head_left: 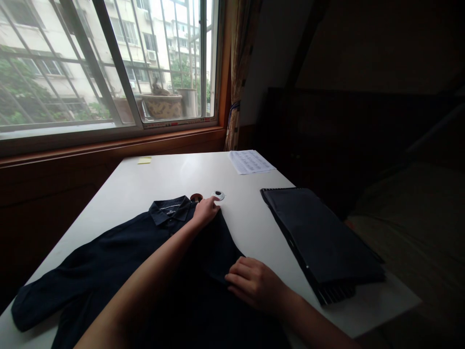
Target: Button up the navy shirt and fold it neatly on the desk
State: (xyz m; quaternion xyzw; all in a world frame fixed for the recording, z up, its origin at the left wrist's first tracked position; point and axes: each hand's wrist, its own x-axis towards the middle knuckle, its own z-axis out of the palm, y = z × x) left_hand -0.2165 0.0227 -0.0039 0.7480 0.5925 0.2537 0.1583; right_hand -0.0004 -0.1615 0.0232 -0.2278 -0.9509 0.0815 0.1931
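Observation:
A dark navy collared shirt [119, 252] lies spread on the white table [181, 174], its collar [170, 211] toward the window and one sleeve stretched to the left. My left hand [206, 212] reaches across it, fingers closed on the fabric at the shoulder to the right of the collar. Lower down, my right hand [256, 281] has its fingers curled on the shirt's right edge, near the sleeve. Just beyond my left hand are a brown round object [196, 198] and a white ring-shaped piece [218, 195] on the tabletop.
A stack of folded dark cloth [323, 232], with striped fabric at its edges, rests on the table's right side. Printed sheets [250, 161] lie at the far edge and a yellow sticky note [144, 160] at the far left. Beyond stand a barred window [119, 63] and a tied curtain [238, 72].

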